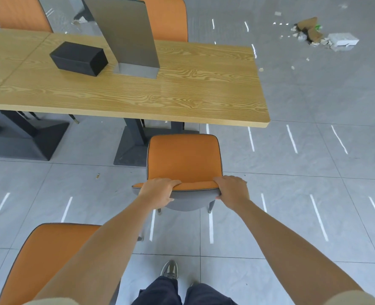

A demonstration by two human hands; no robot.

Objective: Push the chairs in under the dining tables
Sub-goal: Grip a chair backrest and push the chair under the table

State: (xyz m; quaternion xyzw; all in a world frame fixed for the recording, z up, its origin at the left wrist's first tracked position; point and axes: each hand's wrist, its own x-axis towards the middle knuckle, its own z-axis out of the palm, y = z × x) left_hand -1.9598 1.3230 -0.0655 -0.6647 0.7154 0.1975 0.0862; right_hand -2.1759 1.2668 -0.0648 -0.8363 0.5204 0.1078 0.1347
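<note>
Gripping the top edge of the orange chair (184,159) backrest, the left hand (158,191) and the right hand (233,190) both curl their fingers over it, one at each end. The chair stands near the dining table (182,95), its seat not yet under the top. I think an uneven push could turn the chair so it hits the table base (131,146). No brand or writing can be read, also not on the black box (78,58).
</note>
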